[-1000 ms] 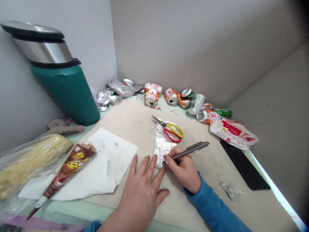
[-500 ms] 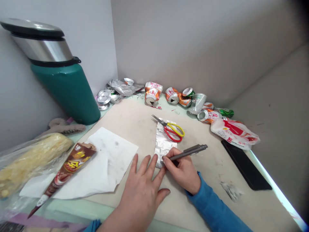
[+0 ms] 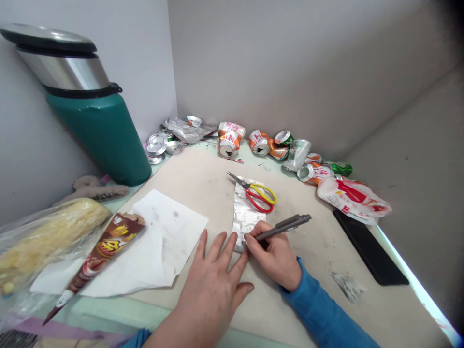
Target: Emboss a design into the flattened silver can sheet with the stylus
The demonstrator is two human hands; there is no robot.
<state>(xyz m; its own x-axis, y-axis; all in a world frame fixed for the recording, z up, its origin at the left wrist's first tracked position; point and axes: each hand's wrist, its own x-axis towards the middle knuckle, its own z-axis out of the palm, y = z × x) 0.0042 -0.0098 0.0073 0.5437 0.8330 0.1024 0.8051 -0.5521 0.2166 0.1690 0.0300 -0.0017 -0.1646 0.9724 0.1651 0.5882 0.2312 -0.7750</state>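
My right hand (image 3: 277, 256) is closed round a dark grey pen (image 3: 284, 226), its tip end down at the lower part of a silver metal sheet (image 3: 248, 212). The very tip is hidden by my fingers. Flat beside it lies my left hand (image 3: 213, 278), fingers spread, with the fingertips at the sheet's lower left edge and the index finger close to my right hand. Scissors (image 3: 259, 193) with one red and one yellow handle rest across the top of the sheet, blades toward the upper left.
At left are white paper (image 3: 145, 256), a brown cone-shaped wrapper (image 3: 99, 253), bread in a plastic bag (image 3: 54, 237) and a green bottle (image 3: 99, 135). Several crushed cans (image 3: 232, 140) line the wall. A red-white packet (image 3: 353, 199) and black phone (image 3: 369, 249) lie at right.
Almost nothing differs. The view has shifted very slightly, while both hands, the pen and the sheet keep nearly the same places.
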